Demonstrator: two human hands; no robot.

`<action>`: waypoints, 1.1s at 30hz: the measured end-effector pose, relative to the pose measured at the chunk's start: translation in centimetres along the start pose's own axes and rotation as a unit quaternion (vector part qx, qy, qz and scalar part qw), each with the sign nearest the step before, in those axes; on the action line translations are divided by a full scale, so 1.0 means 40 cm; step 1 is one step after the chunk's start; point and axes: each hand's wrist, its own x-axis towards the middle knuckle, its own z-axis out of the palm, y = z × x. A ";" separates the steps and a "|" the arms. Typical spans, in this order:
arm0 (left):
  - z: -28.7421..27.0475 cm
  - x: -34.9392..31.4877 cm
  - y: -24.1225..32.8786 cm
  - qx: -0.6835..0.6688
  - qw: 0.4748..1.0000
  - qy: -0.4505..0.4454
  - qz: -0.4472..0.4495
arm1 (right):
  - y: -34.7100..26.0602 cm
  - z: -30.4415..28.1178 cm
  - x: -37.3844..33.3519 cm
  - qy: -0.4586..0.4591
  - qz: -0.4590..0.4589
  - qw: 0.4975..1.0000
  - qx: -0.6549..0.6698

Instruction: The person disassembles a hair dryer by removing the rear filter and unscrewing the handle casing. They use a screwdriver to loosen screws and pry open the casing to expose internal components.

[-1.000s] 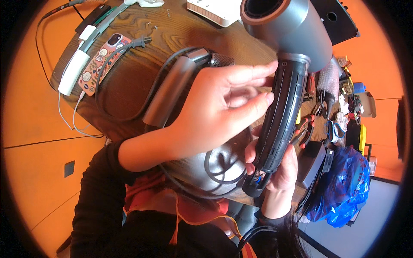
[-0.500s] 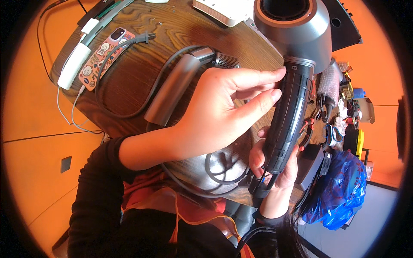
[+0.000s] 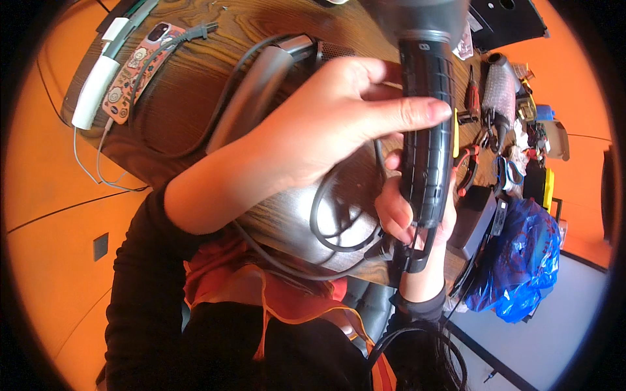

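A hair dryer stands upright before me, its grey head (image 3: 420,16) cut off by the upper edge and its ribbed black inner handle (image 3: 425,130) bare. My left hand (image 3: 345,120) closes around the upper handle, thumb across the front and fingertips hidden behind. Lower down, my right hand (image 3: 394,208) grips the handle's bottom end from behind. A black end piece (image 3: 414,260) with thin wires hangs below it. Behind my left forearm lies a grey tube (image 3: 251,91), partly covered, beside a perforated grey mesh piece (image 3: 332,51).
A dark cord (image 3: 137,124) with a plug loops near a patterned phone (image 3: 140,75) at the left. On the right lie red-handled pliers (image 3: 466,169), a screwdriver (image 3: 471,98), a bubble-wrapped item (image 3: 499,91), a dark box (image 3: 473,221) and a blue plastic bag (image 3: 518,260).
The dryer has shifted upward in view and turned more upright. My left thumb has moved from the handle's left edge across its front. My right hand keeps its hold.
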 end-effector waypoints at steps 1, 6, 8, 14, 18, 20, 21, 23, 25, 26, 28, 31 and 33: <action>-0.003 -0.003 0.000 0.001 1.000 -0.016 -0.003 | 0.000 0.001 0.000 -0.007 0.002 1.000 0.017; 0.003 -0.002 -0.009 0.015 0.999 0.031 0.009 | 0.001 0.009 0.007 0.002 0.006 0.998 0.055; 0.003 -0.001 -0.009 0.022 0.999 0.032 0.004 | 0.000 0.010 0.010 -0.001 0.003 0.999 0.047; 0.005 0.000 -0.011 0.028 0.999 0.042 0.005 | -0.001 0.008 0.008 0.007 0.014 0.998 0.053; 0.002 -0.002 -0.007 0.031 0.999 0.042 0.000 | 0.003 0.003 0.009 0.001 0.007 0.998 0.059; 0.002 -0.003 -0.007 0.037 0.998 0.051 -0.017 | 0.000 0.004 0.011 -0.006 0.007 0.998 0.067; 0.001 -0.002 -0.008 0.038 0.998 0.050 -0.013 | -0.002 0.006 0.012 -0.008 0.011 0.997 0.072; 0.005 0.006 -0.017 0.019 0.996 0.080 0.023 | -0.014 0.013 0.012 0.066 -0.029 0.991 -0.109; 0.005 0.014 -0.026 0.009 0.994 0.094 0.047 | -0.019 0.030 0.007 0.148 -0.081 0.962 -0.216; 0.004 0.017 -0.030 0.006 0.994 0.100 0.046 | -0.021 0.040 0.003 0.180 -0.075 0.928 -0.316; 0.000 0.020 -0.034 -0.014 0.994 0.104 0.041 | -0.011 0.057 0.001 0.211 -0.134 0.866 -0.433; -0.005 0.027 -0.036 -0.108 0.990 0.081 0.051 | -0.019 0.076 -0.014 0.191 -0.146 0.895 -0.375; -0.014 0.032 -0.030 -0.118 0.991 0.056 0.026 | -0.032 0.070 -0.021 0.237 -0.130 0.859 -0.435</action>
